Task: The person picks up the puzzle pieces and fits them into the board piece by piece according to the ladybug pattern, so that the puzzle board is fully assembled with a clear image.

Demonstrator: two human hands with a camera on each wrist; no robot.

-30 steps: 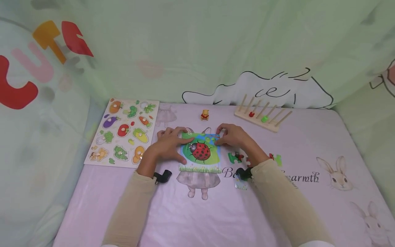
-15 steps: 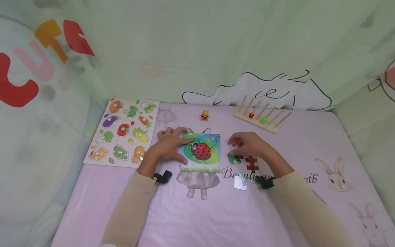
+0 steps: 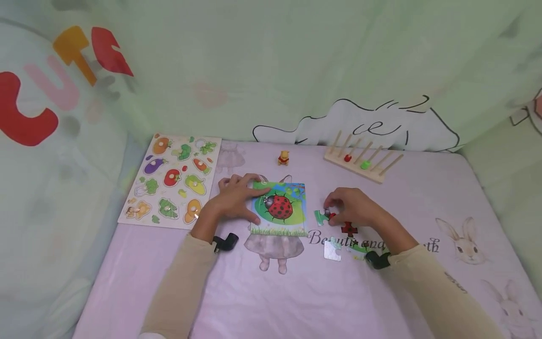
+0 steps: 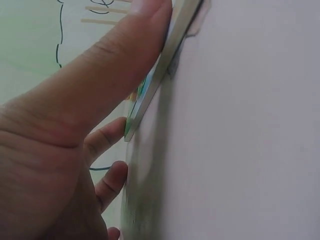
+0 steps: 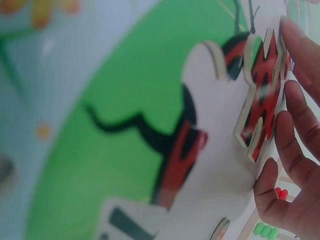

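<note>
Two hands are over the pale surface (image 3: 271, 310): the left hand (image 3: 234, 197), thumb and forefinger spread wide, touches the ladybug puzzle board's (image 3: 281, 206) left edge, mid-surface; the right hand (image 3: 353, 207) narrows at a green-and-red jigsaw piece (image 3: 319, 217) beside it, grip unclear. A vegetable peg puzzle (image 3: 169, 165) fills the far left corner.

"What colours has the ladybird picture (image 3: 281, 207)?"
"Red with black spots, green around, blue near the top."
"And the leftmost loose piece (image 3: 319, 217)?"
"Green and red."
"The cloth (image 3: 271, 301)?"
"Pale lilac, with rabbit prints (image 3: 467, 247)."
</note>
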